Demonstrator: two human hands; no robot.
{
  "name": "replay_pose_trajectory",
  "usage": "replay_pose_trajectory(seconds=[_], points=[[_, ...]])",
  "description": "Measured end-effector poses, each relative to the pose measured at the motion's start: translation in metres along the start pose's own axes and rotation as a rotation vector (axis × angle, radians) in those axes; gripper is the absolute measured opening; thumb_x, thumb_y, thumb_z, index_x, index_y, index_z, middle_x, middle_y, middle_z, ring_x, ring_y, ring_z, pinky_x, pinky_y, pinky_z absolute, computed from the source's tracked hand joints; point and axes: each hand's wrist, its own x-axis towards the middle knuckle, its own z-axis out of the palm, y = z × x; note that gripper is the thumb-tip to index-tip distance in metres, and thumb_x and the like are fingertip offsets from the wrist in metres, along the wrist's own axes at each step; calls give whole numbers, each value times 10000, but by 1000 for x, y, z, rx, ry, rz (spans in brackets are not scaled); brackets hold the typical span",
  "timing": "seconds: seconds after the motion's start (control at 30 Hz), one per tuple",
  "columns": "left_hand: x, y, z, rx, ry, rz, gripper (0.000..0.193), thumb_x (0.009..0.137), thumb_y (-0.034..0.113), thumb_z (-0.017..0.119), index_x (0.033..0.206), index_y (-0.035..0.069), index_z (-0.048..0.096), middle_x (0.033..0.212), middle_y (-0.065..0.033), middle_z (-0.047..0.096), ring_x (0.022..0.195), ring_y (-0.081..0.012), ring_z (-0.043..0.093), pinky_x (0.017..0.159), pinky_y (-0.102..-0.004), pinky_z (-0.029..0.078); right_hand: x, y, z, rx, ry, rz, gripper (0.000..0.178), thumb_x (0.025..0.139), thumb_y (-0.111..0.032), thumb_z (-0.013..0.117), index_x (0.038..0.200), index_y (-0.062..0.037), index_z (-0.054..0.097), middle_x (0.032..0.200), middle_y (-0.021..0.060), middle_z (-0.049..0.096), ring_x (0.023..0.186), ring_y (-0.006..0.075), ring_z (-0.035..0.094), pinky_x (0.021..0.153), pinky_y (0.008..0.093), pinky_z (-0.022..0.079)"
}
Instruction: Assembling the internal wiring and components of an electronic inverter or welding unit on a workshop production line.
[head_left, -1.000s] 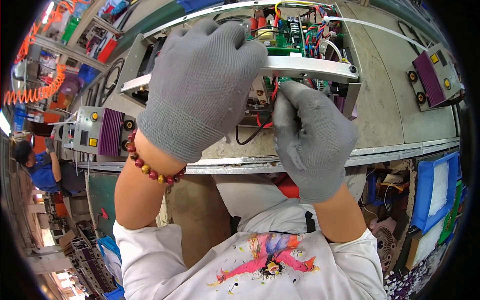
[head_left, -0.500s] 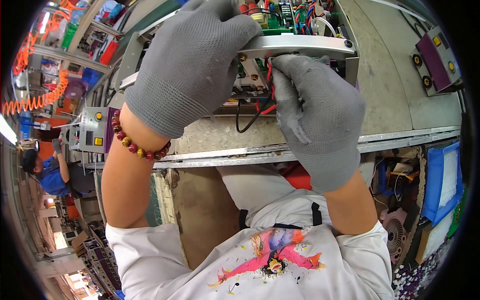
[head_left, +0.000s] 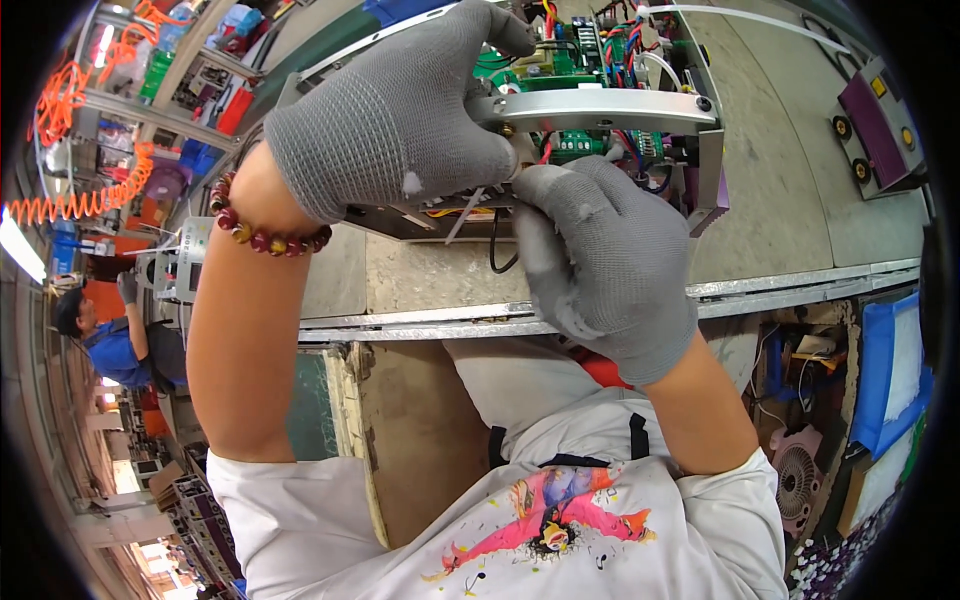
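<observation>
In the head view, both my hands wear grey knitted gloves, the weave fine and ribbed with flecks of pale lint stuck to it. My left hand (head_left: pixel 395 120) is stretched across the upper middle of the frame, thumb and forefinger well apart, one below and one above a smooth silvery metal bar (head_left: pixel 610 110) with a gentle bend. Its other fingers are hidden, so I cannot tell whether it is clamped on that bar. My right hand (head_left: pixel 620 245), just right of the frame's centre, is curled, its fingertips drawn close beside my left thumb; whether they pinch anything I cannot tell.

The open metal case (head_left: pixel 712 168) lies at the upper middle of the frame, directly under my left hand and just beyond my right. Its side is flat grey sheet, and the bar runs along its near side, ending in a dark round screw. Inside are green circuit boards (head_left: pixel 577 145) with blocky parts, and twisted red and blue wires (head_left: pixel 628 45) above the bar. A thin pale strip (head_left: pixel 465 215) slants down below my left hand, and a black cable (head_left: pixel 494 240) loops beside my right fingers.

The case sits on a scuffed grey bench (head_left: pixel 400 275). Round, glossy beads make up the bracelet (head_left: pixel 258 242) on my left wrist. A boxy purple-and-grey unit (head_left: pixel 880 125) stands at the upper right, well apart from my hands.
</observation>
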Motion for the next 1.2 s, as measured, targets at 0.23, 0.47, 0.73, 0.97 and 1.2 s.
replay_pose_trajectory(seconds=[0.23,0.47,0.73,0.97,1.2], points=[[-1,9,1,19,145,-132,574,880,337,716,1375,106,540,944,-117,749,711,-260,679,719,-395,542,2,-11,6,-61,-47,106,261,753,-107,815,935,-59,635,778,95,633,611,265,627,546,367,508],[-52,-10,26,531,670,534,411,753,-36,675,1155,55,666,997,-123,679,802,-311,669,717,-343,536,5,-1,-4,139,-44,176,164,791,-29,730,942,-50,668,775,112,675,639,276,664,568,356,529],[-32,-52,60,35,399,435,226,838,69,719,1059,114,715,861,-86,695,717,-286,661,654,-354,539,16,5,-20,277,-213,222,160,786,6,688,943,-27,688,776,116,676,665,246,671,611,335,528],[-33,-60,63,-726,134,224,152,903,90,720,1020,-6,728,804,-35,703,719,-44,582,649,-238,503,10,1,-33,527,-241,544,285,798,97,617,1049,4,716,877,122,730,761,193,706,707,302,560],[-38,-48,60,-692,199,105,161,823,23,766,961,-47,723,888,-61,721,788,-62,636,701,-233,530,4,-4,-26,586,-64,701,160,803,84,627,922,0,692,837,83,713,779,140,687,715,268,545]])
